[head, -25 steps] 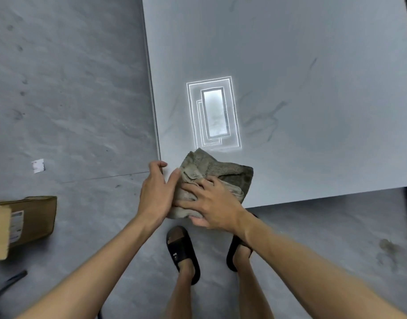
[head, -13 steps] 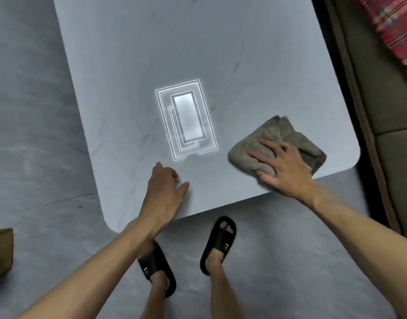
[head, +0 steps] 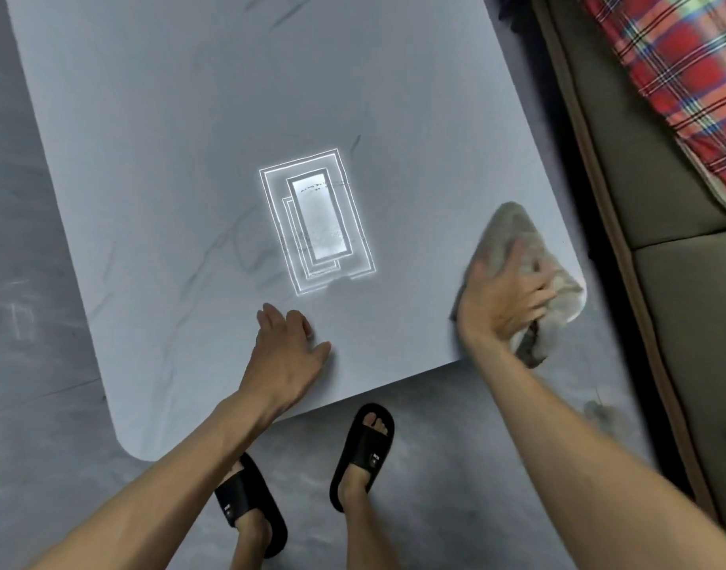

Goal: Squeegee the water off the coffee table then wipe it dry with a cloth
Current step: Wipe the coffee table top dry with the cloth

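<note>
The pale grey marble coffee table [head: 188,137] fills the upper left of the view. A grey-brown cloth [head: 513,236] lies at its near right corner and partly hangs over the edge. My right hand [head: 501,302] presses on the cloth with fingers spread and slightly curled into it; both look motion-blurred. Close to the near edge, my left hand [head: 287,355] rests flat on the tabletop with its fingers straight. A bright ceiling light reflection [head: 318,222] shows on the table's middle, with faint droplets in it. No squeegee is in view.
A brown sofa [head: 661,199] with a red plaid blanket [head: 690,63] stands close along the table's right side. My two feet in black slides [head: 363,454] stand on the grey floor [head: 455,466] just below the near edge.
My right hand slid the cloth from the near left corner across to the near right corner. My left hand left the cloth and now rests flat on the table.
</note>
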Motion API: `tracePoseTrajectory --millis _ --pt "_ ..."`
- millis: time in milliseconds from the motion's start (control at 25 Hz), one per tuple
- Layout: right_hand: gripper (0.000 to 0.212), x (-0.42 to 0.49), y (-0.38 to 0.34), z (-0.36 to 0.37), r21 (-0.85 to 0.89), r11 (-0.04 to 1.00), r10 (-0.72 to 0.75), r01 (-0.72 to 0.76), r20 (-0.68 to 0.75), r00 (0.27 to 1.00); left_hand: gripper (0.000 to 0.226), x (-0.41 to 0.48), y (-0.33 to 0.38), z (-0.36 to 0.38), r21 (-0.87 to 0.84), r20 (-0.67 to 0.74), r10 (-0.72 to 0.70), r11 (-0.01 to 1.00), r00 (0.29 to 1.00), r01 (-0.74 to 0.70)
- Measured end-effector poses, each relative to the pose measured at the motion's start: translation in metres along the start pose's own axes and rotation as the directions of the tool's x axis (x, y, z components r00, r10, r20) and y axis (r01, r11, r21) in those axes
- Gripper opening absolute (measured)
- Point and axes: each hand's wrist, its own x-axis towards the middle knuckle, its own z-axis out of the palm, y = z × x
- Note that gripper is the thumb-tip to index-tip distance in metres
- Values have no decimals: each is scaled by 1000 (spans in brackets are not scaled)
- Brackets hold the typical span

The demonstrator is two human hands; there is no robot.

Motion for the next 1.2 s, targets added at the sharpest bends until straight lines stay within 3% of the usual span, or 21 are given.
tracePoseTrajectory --millis 80,120,200,280,320,360,400,440,480,520,560,600,680,800,880,920,1000,1080,1120,1160,1200 --pt "61 -55 -18 8 -8 947 -320 322 87 943 20 -1 0 -4 -3 -29 22 1000 999 -22" --pt "61 -85 -23 11 37 835 -547 550 166 820 18 -1 -1 -7 -7 -32 24 1000 999 -24" --pt "60 -119 -20 13 155 414 -892 897 262 367 14 0 -2 -14 -3 -30 14 1000 999 -14" --pt "62 -84 -17 11 231 28 -954 973 296 -43 17 -2 -5 -19 -8 -39 21 1000 999 -22" --pt "62 -56 -17 10 200 -83 -942 976 302 -142 23 -4 -8 -20 -23 -47 31 999 998 -33" --pt "61 -28 -17 9 172 -115 -935 978 314 -165 26 -7 -12 -21 -52 -60 45 998 997 -48" --pt "57 -1 -15 7 157 -44 -945 987 314 -93 25 -10 -16 -21 -91 -83 57 994 995 -65" --pt "52 22 -16 4 136 130 -959 982 268 90 21 -13 -20 -21 -128 -118 66 988 991 -81" --pt "46 37 -17 2 125 386 -915 914 179 362 17 -15 -25 -22 -160 -156 66 983 986 -92" --pt "43 41 -22 2 123 648 -761 751 76 644 14 -17 -32 -25 -195 -195 52 977 979 -90" --pt "42 35 -33 6 124 843 -528 523 15 849 14 -18 -39 -30 -237 -235 21 968 972 -78" --pt "44 24 -48 10 108 945 -308 308 -16 951 16 -18 -49 -35 -282 -276 -19 957 961 -62" --pt "49 -2 -94 22 88 993 -74 76 -23 997 20 -16 -74 -48 -330 -368 -98 943 925 -32" --pt "54 -59 -165 36 51 976 -216 211 106 971 18 -12 -117 -64 -319 -425 -189 946 885 49" --pt "55 -114 -202 47 38 841 -540 540 124 832 18 -8 -141 -69 -317 -385 -268 937 883 147" --pt "56 -143 -214 52 58 703 -709 709 141 691 18 -6 -149 -71 -326 -359 -304 927 882 186" --pt "58 -188 -219 55 122 254 -948 959 226 222 20 -3 -159 -72 -336 -318 -320 918 893 210" --pt "60 -188 -207 53 209 -212 -910 955 315 -271 21 0 -160 -72 -299 -260 -310 927 915 229" --pt "59 -169 -200 49 245 -345 -853 906 321 -412 22 2 -158 -72 -262 -218 -319 930 923 259" --pt "59 -146 -193 46 253 -407 -825 878 312 -472 23 3 -157 -74 -229 -175 -336 928 926 293" --pt "58 -119 -184 44 242 -397 -841 885 291 -457 23 4 -156 -77 -209 -136 -352 924 926 320"
